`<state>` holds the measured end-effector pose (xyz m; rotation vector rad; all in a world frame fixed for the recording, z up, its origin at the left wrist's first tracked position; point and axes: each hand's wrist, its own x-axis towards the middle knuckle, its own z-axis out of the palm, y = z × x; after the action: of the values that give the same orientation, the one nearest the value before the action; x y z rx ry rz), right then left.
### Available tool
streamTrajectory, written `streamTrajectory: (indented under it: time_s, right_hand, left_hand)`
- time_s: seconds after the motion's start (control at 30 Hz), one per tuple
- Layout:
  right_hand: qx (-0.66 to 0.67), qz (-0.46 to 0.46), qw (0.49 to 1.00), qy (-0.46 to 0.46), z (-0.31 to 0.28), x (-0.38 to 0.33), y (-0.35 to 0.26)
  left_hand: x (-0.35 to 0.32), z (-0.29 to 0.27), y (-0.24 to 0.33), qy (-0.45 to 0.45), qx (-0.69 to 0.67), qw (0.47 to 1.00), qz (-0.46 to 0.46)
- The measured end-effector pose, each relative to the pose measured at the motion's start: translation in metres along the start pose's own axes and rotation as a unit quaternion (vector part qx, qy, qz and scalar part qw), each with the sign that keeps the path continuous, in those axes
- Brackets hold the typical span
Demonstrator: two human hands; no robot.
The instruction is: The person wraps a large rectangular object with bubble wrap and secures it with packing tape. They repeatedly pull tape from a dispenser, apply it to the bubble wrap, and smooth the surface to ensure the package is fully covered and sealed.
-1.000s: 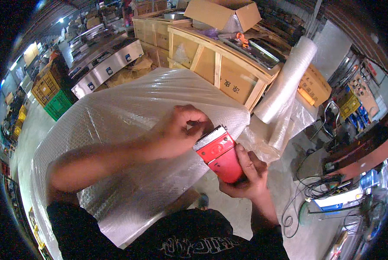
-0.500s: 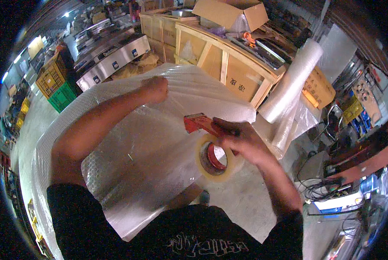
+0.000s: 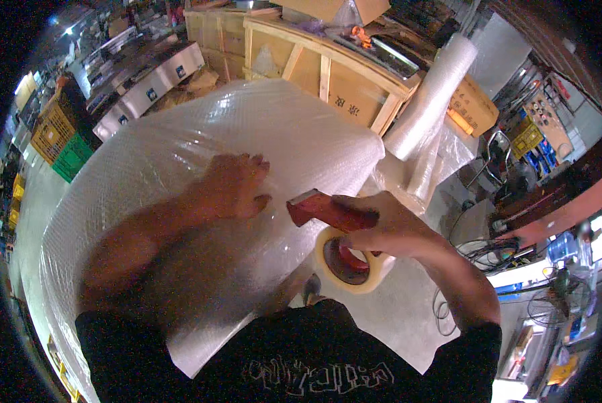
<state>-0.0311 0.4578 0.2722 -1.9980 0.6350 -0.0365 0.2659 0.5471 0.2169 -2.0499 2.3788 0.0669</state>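
A large bulky item covered in clear bubble wrap (image 3: 301, 127) fills the middle and left, its surface shiny and wrinkled. Over it, my left hand (image 3: 237, 185) is held with the fingers apart and nothing in them; whether it touches the wrap I cannot tell. My right hand (image 3: 388, 225) grips a red tape dispenser (image 3: 334, 211) by its handle. A wide roll of clear tape (image 3: 371, 282) sits on the dispenser, hanging below my fingers. The dispenser's front end points left toward my left hand, just above the wrap's right side.
Behind the wrapped item stands a wood-framed crate (image 3: 314, 67). A tall roll of bubble wrap (image 3: 435, 94) leans at the right. Steel equipment (image 3: 150, 91) and a green crate (image 3: 72, 158) are at the far left. Black cables (image 3: 482, 255) lie at the right.
My left hand has come nearer and its closed fingers have spread. The bubble wrap now lies over more of the item. My right hand has shifted slightly right and nearer with the tape dispenser.
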Motion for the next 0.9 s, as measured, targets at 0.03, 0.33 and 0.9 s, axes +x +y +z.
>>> streamTrajectory:
  time_s: [0.03,0.33,0.9]
  right_hand:
    - [-0.011,0.054,0.998,-0.016,0.002,-0.010,-0.006]
    - [0.053,0.057,0.996,0.047,0.053,-0.045,0.036]
    - [-0.153,0.110,0.966,-0.177,0.033,0.023,0.042]
  left_hand:
    - [-0.001,-0.005,0.003,-0.022,0.009,0.999,-0.021]
    - [-0.031,0.026,0.062,0.113,0.136,0.984,0.011]
    - [0.013,0.026,0.104,-0.247,0.224,0.900,0.280]
